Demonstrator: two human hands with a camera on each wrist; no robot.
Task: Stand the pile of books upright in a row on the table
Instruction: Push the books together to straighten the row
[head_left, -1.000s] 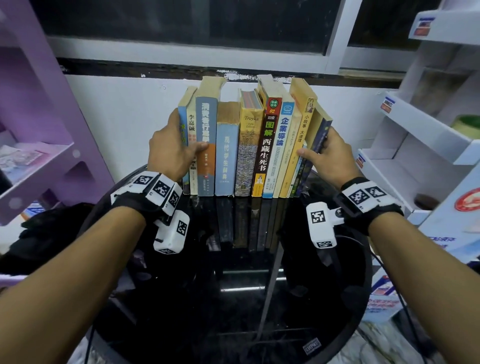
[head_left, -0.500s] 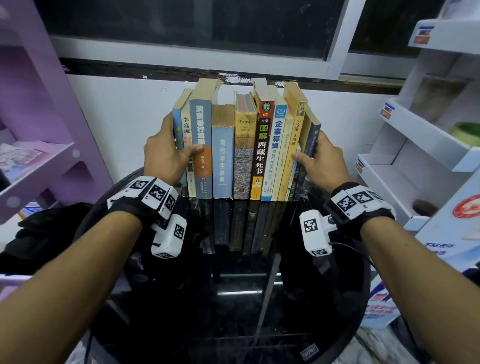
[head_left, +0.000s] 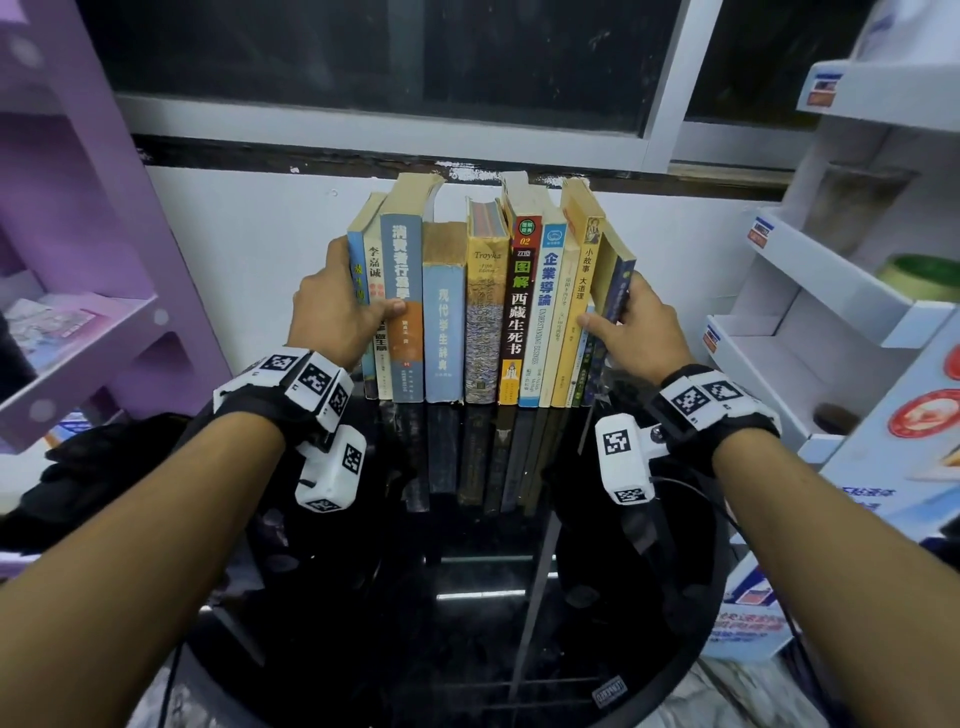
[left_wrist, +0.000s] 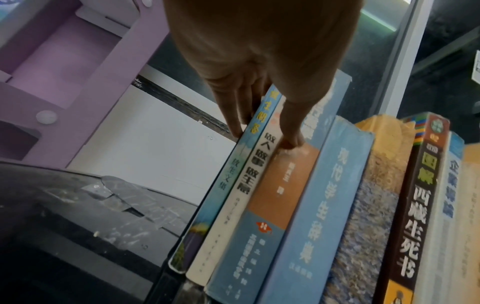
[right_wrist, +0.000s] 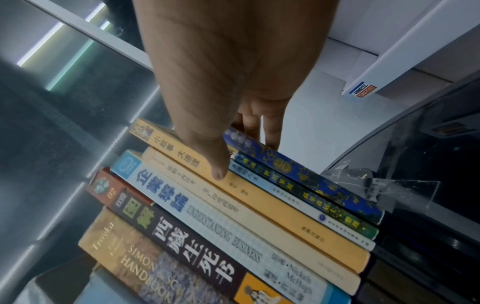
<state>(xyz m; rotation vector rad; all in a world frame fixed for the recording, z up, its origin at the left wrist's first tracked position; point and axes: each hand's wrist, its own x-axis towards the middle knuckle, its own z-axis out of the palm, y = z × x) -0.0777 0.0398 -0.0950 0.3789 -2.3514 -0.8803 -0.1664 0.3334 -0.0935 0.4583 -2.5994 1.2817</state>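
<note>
While I hold both ends, the row of books (head_left: 491, 312) stands spines toward me at the 12 o'clock edge of the black table (head_left: 467, 597), against the white wall (head_left: 234, 249); entries as follows.

Left hand (head_left: 337, 312): at the row's 9 o'clock end; fingers (left_wrist: 231, 111) laid flat along the outer cover of the thin blue book (left_wrist: 221, 185), thumb (left_wrist: 292, 127) across the spines, its tip on the blue-and-orange book (head_left: 401, 312); a pinch over the three end volumes.

Right hand (head_left: 631, 327): at the 3 o'clock end; fingers (right_wrist: 270, 123) behind the dark blue book (right_wrist: 303, 174), thumb (right_wrist: 215, 162) pressed on the yellow spine (right_wrist: 259, 195); a grip round the thin end volumes.

Row, 9 to 3 o'clock: thin blue, white, blue-and-orange, pale blue (head_left: 443, 322), tan "Troyka" (head_left: 485, 312), black-and-red (head_left: 517, 312), light blue "Understanding Business" (head_left: 543, 322), cream, yellow, then thin ones ending in dark blue; the middle ones upright, those at the 3 o'clock end leaning left against their neighbours.

Surroundings: purple shelf (head_left: 78, 260) at 9 o'clock; white shelves (head_left: 831, 286) at 3 o'clock; dark window (head_left: 363, 52) above the wall; a marker band and wrist camera on each arm.
</note>
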